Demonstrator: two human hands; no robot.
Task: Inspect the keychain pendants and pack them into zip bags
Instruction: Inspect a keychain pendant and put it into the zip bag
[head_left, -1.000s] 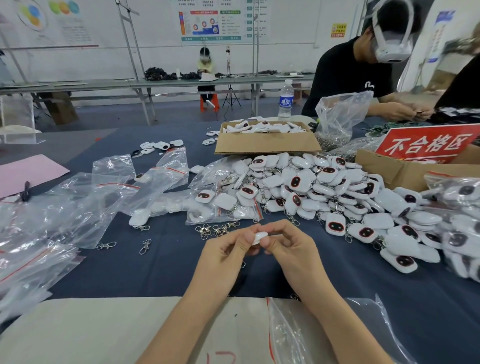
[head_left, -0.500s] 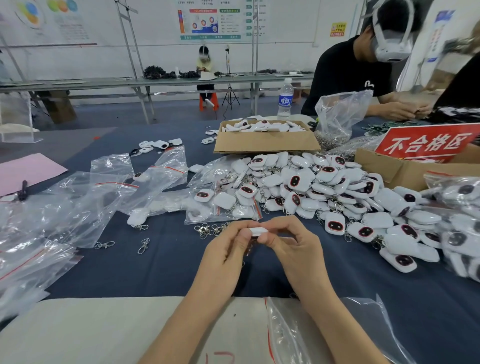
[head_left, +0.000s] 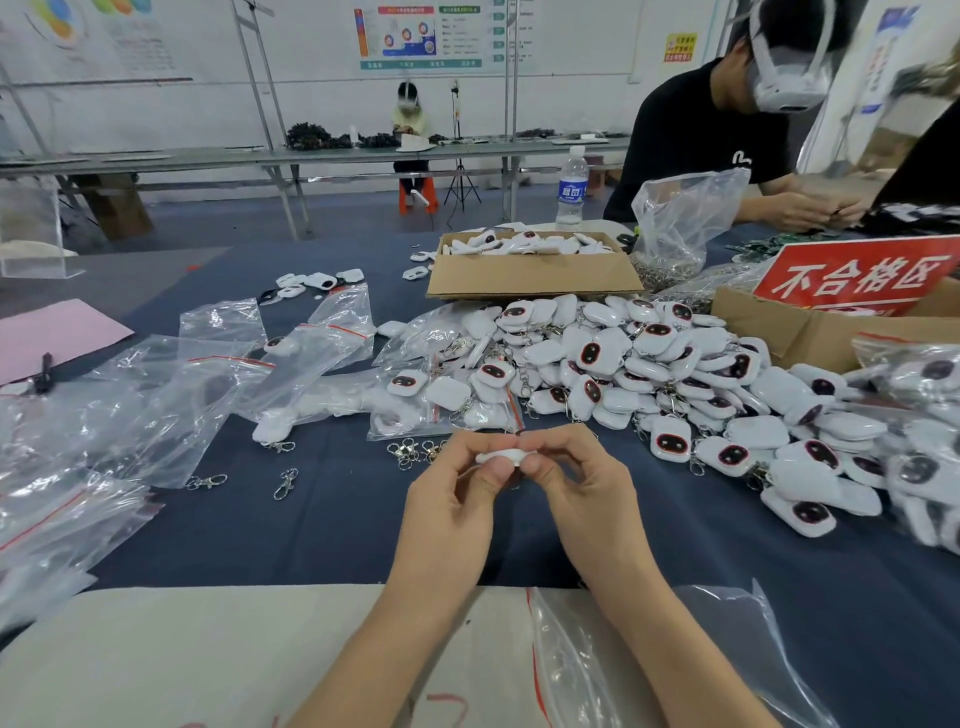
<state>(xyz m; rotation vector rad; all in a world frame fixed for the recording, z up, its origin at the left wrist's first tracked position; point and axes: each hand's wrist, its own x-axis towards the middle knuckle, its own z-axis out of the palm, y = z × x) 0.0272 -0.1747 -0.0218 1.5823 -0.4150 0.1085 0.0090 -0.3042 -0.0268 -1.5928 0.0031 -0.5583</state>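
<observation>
Navy cloth table (head_left: 311, 519) | left hand (head_left: 452, 512), right hand (head_left: 584, 499): grips pinching smooth white pendant (head_left: 501, 457)

held pendant (head_left: 501, 457): plain white on the side in view
pendant pile (head_left: 649, 364): white shells, some showing a dark oval patch rimmed in red
zip bags (head_left: 171, 415): clear, with a red strip at the mouth
tabletop (head_left: 311, 530): dark blue cloth
cardboard box (head_left: 530, 278): brown
sign (head_left: 857, 275): red with white characters
paper sheet (head_left: 57, 332): pink
bottle (head_left: 571, 192): clear, blue label
clasps (head_left: 285, 483): silver
</observation>
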